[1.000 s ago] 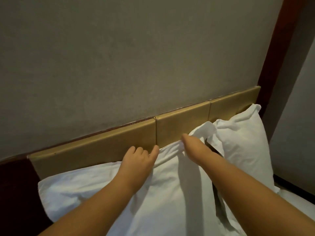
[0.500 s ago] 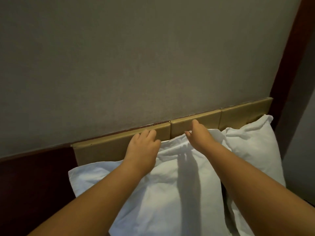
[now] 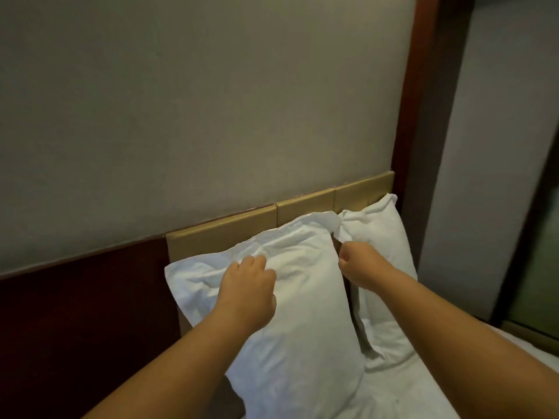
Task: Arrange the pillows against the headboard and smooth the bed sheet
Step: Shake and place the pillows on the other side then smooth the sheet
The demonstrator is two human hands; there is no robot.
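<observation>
Two white pillows lean against the tan padded headboard [image 3: 220,234]. The near pillow [image 3: 302,322] stands in the middle, its top wrinkled. My left hand [image 3: 248,285] rests on its upper left part with the fingers curled into the fabric. My right hand [image 3: 360,264] is closed in a fist at the near pillow's upper right edge, in the gap beside the far pillow [image 3: 381,234]; whether it pinches fabric is hidden. White bed sheet [image 3: 402,388] lies below the pillows at the lower right.
A grey wall panel [image 3: 196,101] rises above the headboard. Dark red wood [image 3: 78,313] fills the lower left, and a dark red wooden post [image 3: 423,101] runs up the right. A pale wall [image 3: 490,146] stands further right.
Both hands have come down from the pillow's top edge at the headboard; the left now lies on the pillow face, the right at its right edge. The view pulled back.
</observation>
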